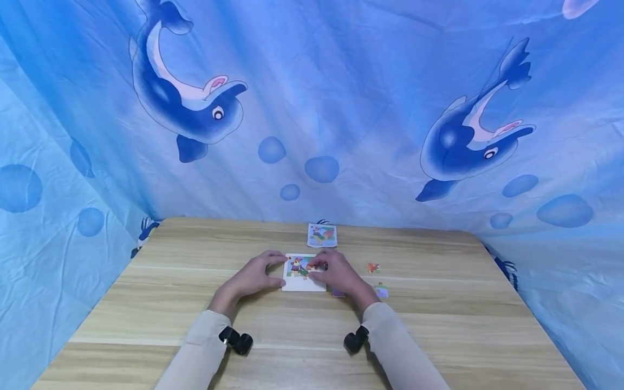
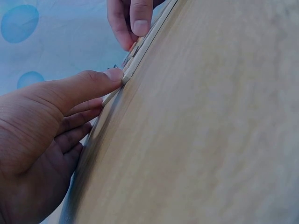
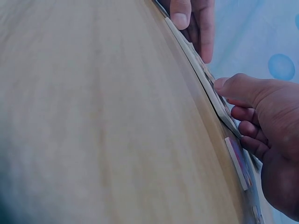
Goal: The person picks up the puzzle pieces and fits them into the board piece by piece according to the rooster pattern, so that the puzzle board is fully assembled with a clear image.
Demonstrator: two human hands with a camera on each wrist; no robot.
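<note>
A white-framed jigsaw puzzle board [image 1: 297, 285] lies on the table with several colourful pieces set in its upper part. At its left side my left hand [image 1: 254, 274] holds the frame, the thumb by the near corner and the index finger by the far one. Over the board's right half, my right hand [image 1: 336, 272] pinches a small puzzle piece [image 1: 312, 266] with orange on it, down at the picture. The fingers hide most of that piece. From the right wrist view, the thumb [image 3: 229, 86] sits right at the board's top surface.
Behind the board lies a printed picture card [image 1: 322, 236]. To the right are loose pieces: an orange one [image 1: 374, 268], a lilac and green one [image 1: 381, 291], and a purple one [image 1: 338, 293] beside the right wrist. A blue dolphin curtain [image 1: 312, 108] hangs behind the wooden table [image 1: 439, 336].
</note>
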